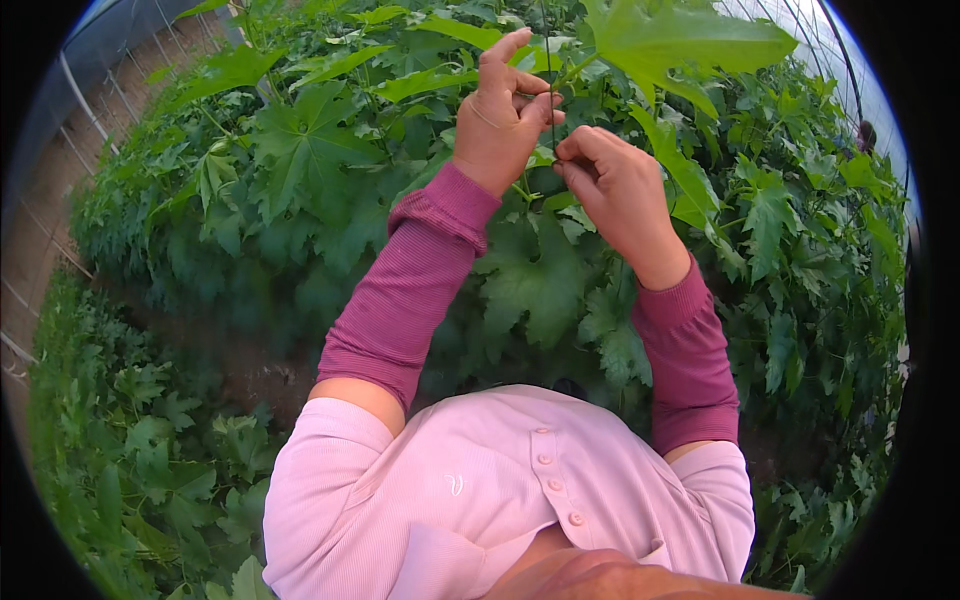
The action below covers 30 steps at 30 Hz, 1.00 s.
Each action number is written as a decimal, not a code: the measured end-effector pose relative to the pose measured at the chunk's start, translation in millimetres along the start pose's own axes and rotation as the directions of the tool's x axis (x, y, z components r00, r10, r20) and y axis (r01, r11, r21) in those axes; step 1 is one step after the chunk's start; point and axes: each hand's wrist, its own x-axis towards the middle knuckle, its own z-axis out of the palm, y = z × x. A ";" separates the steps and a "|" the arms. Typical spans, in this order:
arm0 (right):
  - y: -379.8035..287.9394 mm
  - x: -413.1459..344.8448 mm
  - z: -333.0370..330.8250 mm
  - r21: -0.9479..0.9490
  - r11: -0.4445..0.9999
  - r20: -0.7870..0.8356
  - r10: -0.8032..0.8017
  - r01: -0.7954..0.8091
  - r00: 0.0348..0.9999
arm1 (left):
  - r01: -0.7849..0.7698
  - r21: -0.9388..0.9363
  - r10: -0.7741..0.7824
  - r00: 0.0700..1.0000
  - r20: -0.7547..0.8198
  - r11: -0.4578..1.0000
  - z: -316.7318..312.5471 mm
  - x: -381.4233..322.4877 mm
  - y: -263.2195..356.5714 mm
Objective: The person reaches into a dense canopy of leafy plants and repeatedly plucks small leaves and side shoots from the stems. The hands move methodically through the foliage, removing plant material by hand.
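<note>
A thin dark string (550, 52) runs upright in front of the leafy vines. My left hand (501, 112) is at the string, thumb and lower fingers closed around it, with the index finger stretched upward. A thin pale band or thread crosses the back of this hand. Just below and to the right, my right hand (619, 180) pinches the same string between thumb and fingertips. A large lobed green leaf (675, 45) spreads above the right hand, its stalk (576, 71) reaching towards the left fingers. Whether the fingers also hold a stem cannot be told.
Dense rows of vines (315, 150) stand in front and to both sides, with more low foliage (157, 465) at the lower left. Bare soil (262, 382) shows between rows. Metal frame poles (82, 101) and plastic sheeting line the left edge. A small dark shape (866, 136) is at the far right.
</note>
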 end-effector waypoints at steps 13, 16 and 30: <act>15.8 84.4 -4.2 0.816 0.329 0.433 0.197 -0.475 0.880 | 0.194 -0.360 -0.111 0.965 0.240 0.913 -31.0 -3.2 1.8; 25.4 84.7 0.8 0.845 0.229 0.448 0.191 -0.484 0.873 | 0.251 -0.353 -0.185 0.960 0.212 0.901 -33.0 -4.3 -0.9; 67.1 46.1 -1.2 0.578 0.710 0.477 0.108 -0.404 0.872 | 0.118 -0.106 -0.116 0.993 0.029 0.987 -31.0 -1.7 -22.9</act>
